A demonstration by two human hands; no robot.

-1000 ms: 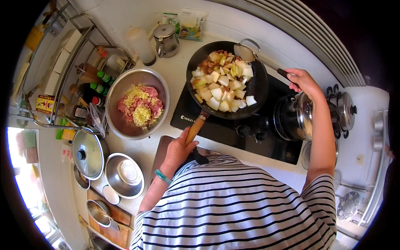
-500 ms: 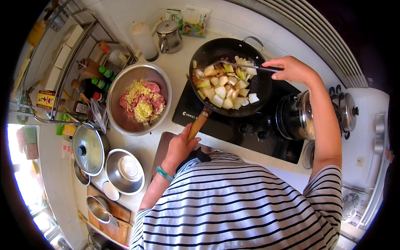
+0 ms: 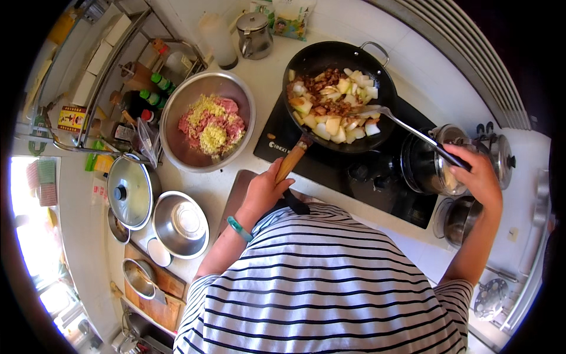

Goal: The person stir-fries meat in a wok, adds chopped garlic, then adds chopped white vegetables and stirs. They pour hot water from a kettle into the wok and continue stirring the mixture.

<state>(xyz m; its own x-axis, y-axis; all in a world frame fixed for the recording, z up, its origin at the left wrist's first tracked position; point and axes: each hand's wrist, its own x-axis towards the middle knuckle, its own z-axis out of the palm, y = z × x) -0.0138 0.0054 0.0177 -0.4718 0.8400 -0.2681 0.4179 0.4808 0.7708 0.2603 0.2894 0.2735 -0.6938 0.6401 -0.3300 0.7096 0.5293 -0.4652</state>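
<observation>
My left hand (image 3: 263, 192) is wrapped round the wooden handle (image 3: 292, 160) of a dark wok (image 3: 384, 94) on the black cooktop (image 3: 359, 184). In my right hand (image 3: 476, 175) is the black grip of a metal spatula (image 3: 415, 131). Its blade reaches into the right side of the food, partly under it. Pale vegetable chunks (image 3: 337, 125) lie in the wok, mixed with browned bits of what looks like meat (image 3: 330, 84).
Left of the wok stands a steel bowl (image 3: 167, 133) of ground meat with chopped yellowish bits on top. A lidded pot (image 3: 454, 147) sits at the cooktop's right. Beyond are a metal pitcher (image 3: 254, 38) and a bottle rack (image 3: 88, 100); nearer left, a glass-lidded pot (image 3: 131, 193) and cutting board (image 3: 171, 289).
My right hand has swung down and to the right with the spatula, whose blade now comes from the right side. More browned bits show on top. The whole view has shifted slightly.
</observation>
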